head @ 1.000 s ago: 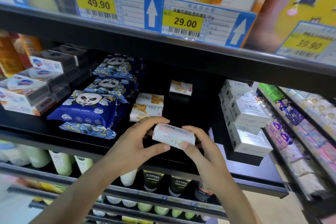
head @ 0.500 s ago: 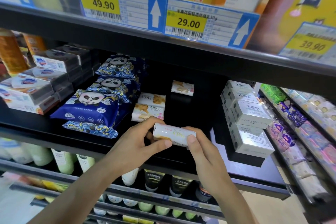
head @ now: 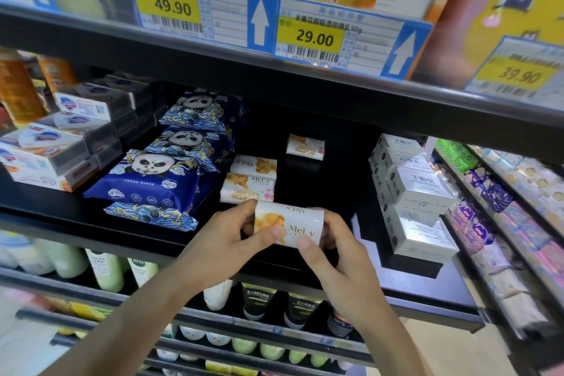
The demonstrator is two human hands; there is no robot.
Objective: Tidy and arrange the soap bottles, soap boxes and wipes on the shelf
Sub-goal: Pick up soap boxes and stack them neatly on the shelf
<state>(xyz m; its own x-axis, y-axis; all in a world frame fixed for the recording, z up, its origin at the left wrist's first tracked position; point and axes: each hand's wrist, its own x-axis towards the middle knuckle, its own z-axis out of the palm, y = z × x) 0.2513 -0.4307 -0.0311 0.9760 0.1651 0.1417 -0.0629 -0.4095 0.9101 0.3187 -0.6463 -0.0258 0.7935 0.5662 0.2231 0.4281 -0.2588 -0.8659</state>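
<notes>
While both hands work at the front edge of the black shelf (head: 91,223), a white wrapped soap bar (head: 290,226) printed "MeLy" is held between them, just above the shelf lip. The left hand (head: 232,241) grips the bar's left end, thumb laid across its front face and fingers behind. The right hand (head: 332,256) grips the right end, thumb pressed on the lower front edge and fingers curled behind. The bar sits level, label facing the camera.

Directly behind it, two matching MeLy soap bars (head: 250,183) lie on the shelf, one behind the other, touching. A third matching bar (head: 305,147) lies alone farther back and to the right, well apart from the pair.

Left of the pair, blue panda-print wipes packs (head: 152,183) are stacked in a row running back into the shelf, the front stack overhanging a flat pack beneath. Farther left stand stacked white and grey soap boxes (head: 45,146). On the right side of the shelf, white soap boxes (head: 418,192) are stacked in an uneven column, the upper ones skewed.

Price tags (head: 314,40) reading 49.90, 29.00 and 39.90 hang on the shelf edge above. Bottles (head: 106,272) stand on the level below.
</notes>
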